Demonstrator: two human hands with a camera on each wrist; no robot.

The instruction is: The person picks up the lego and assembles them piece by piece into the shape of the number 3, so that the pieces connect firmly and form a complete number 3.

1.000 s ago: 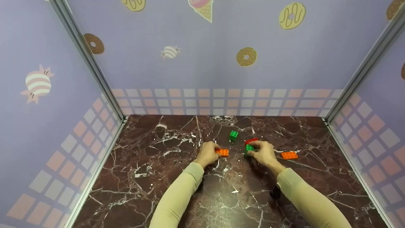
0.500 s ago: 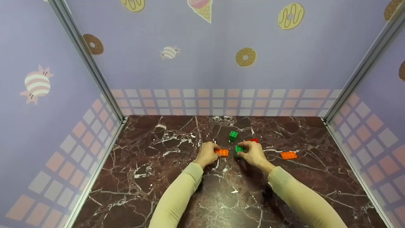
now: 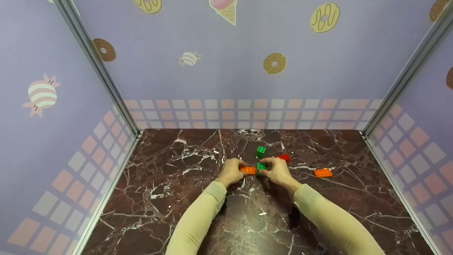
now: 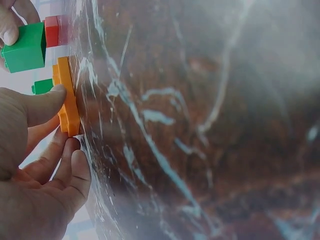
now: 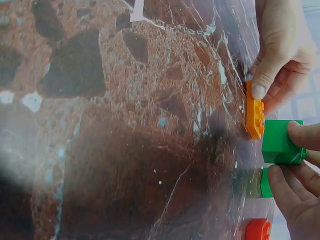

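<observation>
- Marble-patterned table (image 3: 198,209) carries a few loose pieces: a second green block (image 3: 261,151) stands just behind the hands, a red brick (image 3: 283,157) lies near the right hand, and another orange plate (image 3: 322,173) lies well apart to the right.
- Nothing stands between the two held pieces; only the second green block and the red brick crowd the far side.
- Writing or brand marks cannot be read on any piece; the walls show donut, candy and ice-cream pictures.
- Left hand (image 3: 230,171) has its grip clamped on the orange plate (image 3: 248,170), thumb on top and fingers beneath, the plate resting on the table.
- Right hand (image 3: 279,172) pinches the green block (image 3: 261,166) between thumb and fingers, raised just beside the plate's right end.
</observation>
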